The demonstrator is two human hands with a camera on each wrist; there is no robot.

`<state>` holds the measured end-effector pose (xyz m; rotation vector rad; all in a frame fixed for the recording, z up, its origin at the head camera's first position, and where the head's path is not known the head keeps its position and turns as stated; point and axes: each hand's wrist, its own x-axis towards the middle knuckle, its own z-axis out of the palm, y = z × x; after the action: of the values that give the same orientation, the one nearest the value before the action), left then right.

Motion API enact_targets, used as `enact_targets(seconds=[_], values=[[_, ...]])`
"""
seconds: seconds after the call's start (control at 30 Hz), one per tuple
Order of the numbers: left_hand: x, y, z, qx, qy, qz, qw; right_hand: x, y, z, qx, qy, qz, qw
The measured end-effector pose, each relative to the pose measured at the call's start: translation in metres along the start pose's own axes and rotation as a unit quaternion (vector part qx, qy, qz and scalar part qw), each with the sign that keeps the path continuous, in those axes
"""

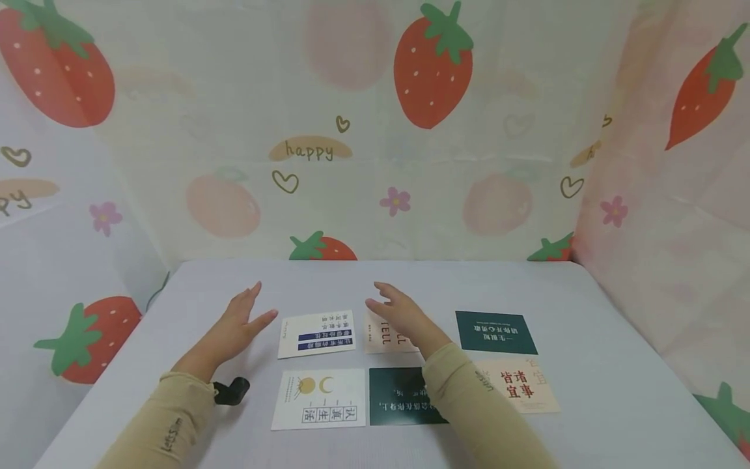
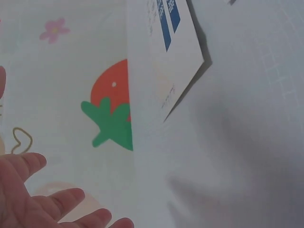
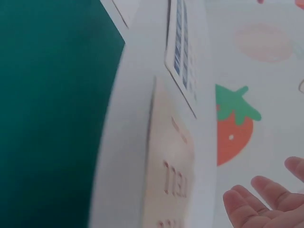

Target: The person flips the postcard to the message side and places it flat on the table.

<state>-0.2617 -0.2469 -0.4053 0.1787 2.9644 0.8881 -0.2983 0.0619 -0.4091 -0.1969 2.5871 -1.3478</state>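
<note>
Two rows of printed cards lie flat on the white table. My left hand (image 1: 233,326) is raised to the left of a white card with blue bars (image 1: 317,335), fingers extended and holding nothing. Over a pale pink card (image 1: 379,333) hovers my right hand (image 1: 405,317), its fingers loosely spread and nothing in them; hand and forearm hide part of that card. In the front row are a white card with a sun and moon (image 1: 318,398), a dark green card (image 1: 398,396) partly behind the right sleeve, and a cream card with red characters (image 1: 527,385). Another dark green card (image 1: 496,332) lies back right.
A black wrist-worn device (image 1: 232,391) sticks out from the left sleeve. The white table (image 1: 592,339) ends at a curtain printed with strawberries (image 1: 433,71), which encloses the back and both sides.
</note>
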Motion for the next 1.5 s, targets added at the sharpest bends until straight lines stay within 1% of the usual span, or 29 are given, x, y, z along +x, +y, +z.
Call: enact_targets(seconds=[0.13,0.27,0.37,0.63,0.87,1.03,1.13,1.2,1.3,1.33,1.4,1.5], values=[[0.001,-0.005,0.003,-0.015,0.002,-0.014,0.9998,0.001,-0.001,0.011,0.024,-0.004,0.007,0.9997],[0.003,-0.007,0.004,-0.034,-0.002,-0.04,0.9986,0.002,0.0,0.019,0.045,-0.008,0.02,0.9988],[0.004,-0.007,0.005,-0.045,-0.005,-0.053,0.9976,0.003,0.001,0.023,0.057,-0.009,0.033,0.9978],[0.008,-0.013,0.01,-0.084,-0.021,-0.084,0.9926,0.007,0.004,0.033,0.054,-0.004,0.049,0.9974],[0.01,-0.016,0.014,-0.121,-0.022,-0.094,0.9879,0.009,0.005,0.039,0.071,-0.006,0.04,0.9966],[0.01,-0.016,0.017,-0.14,-0.031,-0.108,0.9838,0.01,0.006,0.04,0.073,-0.002,0.044,0.9963],[0.009,-0.016,0.019,-0.163,-0.035,-0.111,0.9797,0.01,0.007,0.042,0.076,0.001,0.05,0.9959],[0.009,-0.015,0.021,-0.183,-0.037,-0.115,0.9756,0.01,0.006,0.042,0.083,0.0,0.055,0.995],[0.009,-0.015,0.024,-0.218,-0.034,-0.124,0.9675,0.01,0.006,0.044,0.106,-0.006,0.063,0.9924],[0.009,-0.015,0.024,-0.228,-0.037,-0.121,0.9654,0.011,0.006,0.044,0.113,-0.006,0.065,0.9915],[0.01,-0.017,0.026,-0.256,-0.038,-0.12,0.9585,0.011,0.006,0.044,0.126,-0.007,0.067,0.9898],[0.013,-0.02,0.027,-0.291,-0.045,-0.113,0.9491,0.012,0.007,0.045,0.131,-0.002,0.068,0.9891]])
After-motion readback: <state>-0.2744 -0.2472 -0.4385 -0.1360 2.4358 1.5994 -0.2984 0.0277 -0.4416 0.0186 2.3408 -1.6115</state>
